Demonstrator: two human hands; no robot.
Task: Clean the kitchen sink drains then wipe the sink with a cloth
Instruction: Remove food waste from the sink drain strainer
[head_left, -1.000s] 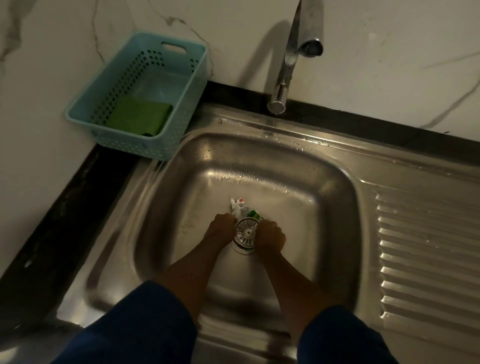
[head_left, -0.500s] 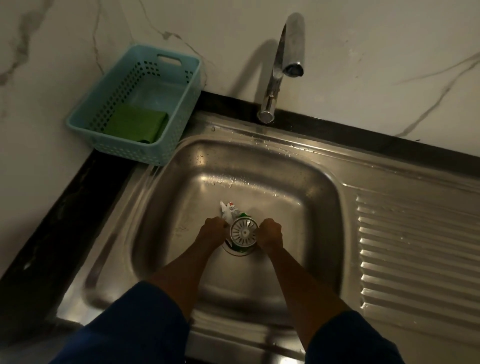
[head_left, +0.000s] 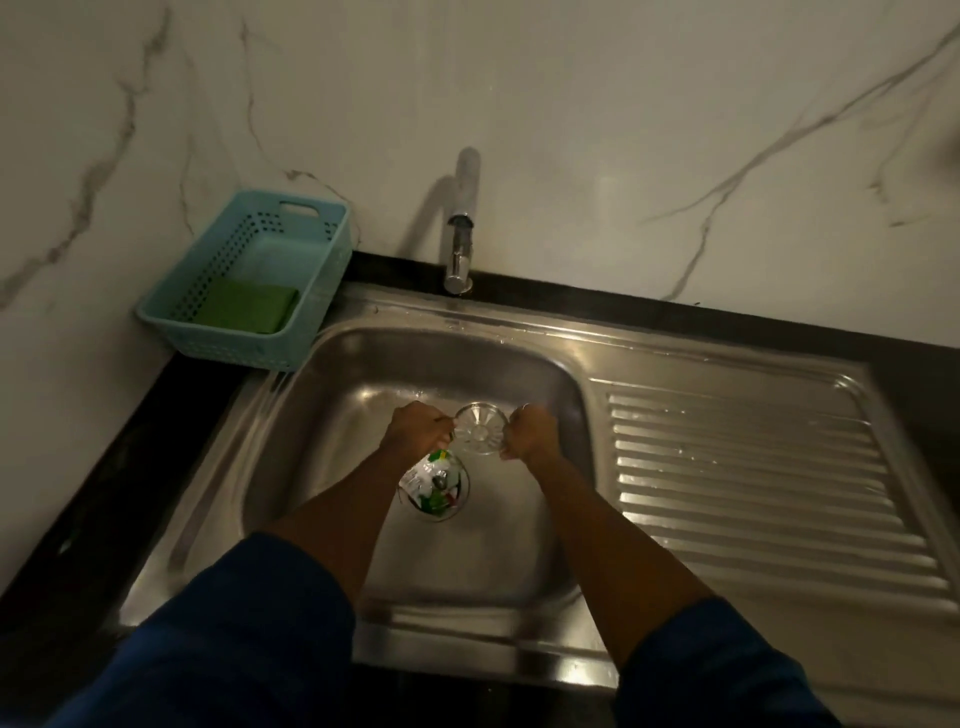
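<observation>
Both grips are clenched on the drain strainer (head_left: 479, 428), our left grip (head_left: 420, 430) and right grip (head_left: 531, 434) pinching opposite sides of its rim and holding it above the sink (head_left: 363, 374) floor. We judge this to be the drain-cleaning step. Just below our left grip, the open drain (head_left: 466, 483) is choked with green-and-white scraps (head_left: 434, 483). Next we should set the strainer aside and pick those out. The green cloth (head_left: 244, 306) lies in the basket (head_left: 228, 348).

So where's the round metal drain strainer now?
Head view, centre: the strainer is held between left hand and right hand over the steel sink, just beyond the litter-filled drain hole.
</observation>
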